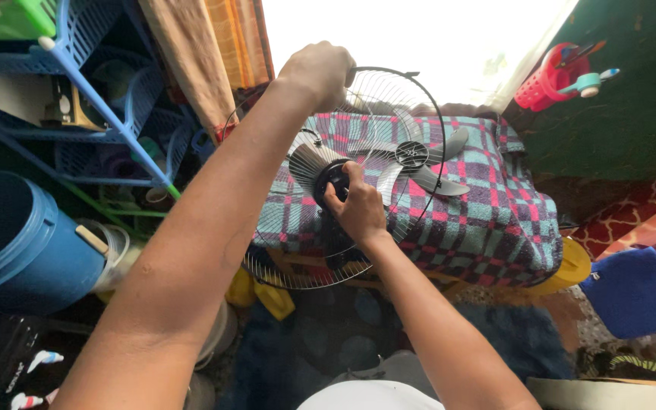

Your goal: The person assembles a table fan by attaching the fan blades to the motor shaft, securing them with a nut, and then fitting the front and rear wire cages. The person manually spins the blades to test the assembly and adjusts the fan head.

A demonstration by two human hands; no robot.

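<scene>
**A:** So where does the fan stand right now? The fan [358, 182] sits upright in front of a bundle draped in a checked blanket [487, 212], up against the bright window. The wire guard [411, 99] is on it, at least the ring and grille I can see, and the grey blades [438, 178] show through the wires. The right hand [354, 205] is at the dark round hub [333, 178] in the middle, fingers curled closed around it like it's gripping or turning a knob or cap. The left hand [320, 68] is clamped shut on the top rim of the guard, looks like it's steadying the whole thing.

**B:** So half done or what?

**A:** My guess is mid-way at most. Nothing looks taken off and laid aside, no loose parts anywhere I can spot. Whether the hub piece is going on or coming off, can't tell from a still.

**B:** What can't you make out?

**A:** Plenty. The fan's base and stand are hidden behind the right forearm and the clutter below. The window is blown out white, so the top of the guard fades into it. I can't tell if that's the front or back grille, or both. Off to the side there's a blue barrel [17, 243] and a blue plastic rack [93, 91], both cut by the frame edge, and a pink basket [544, 80] on the green wall.
</scene>
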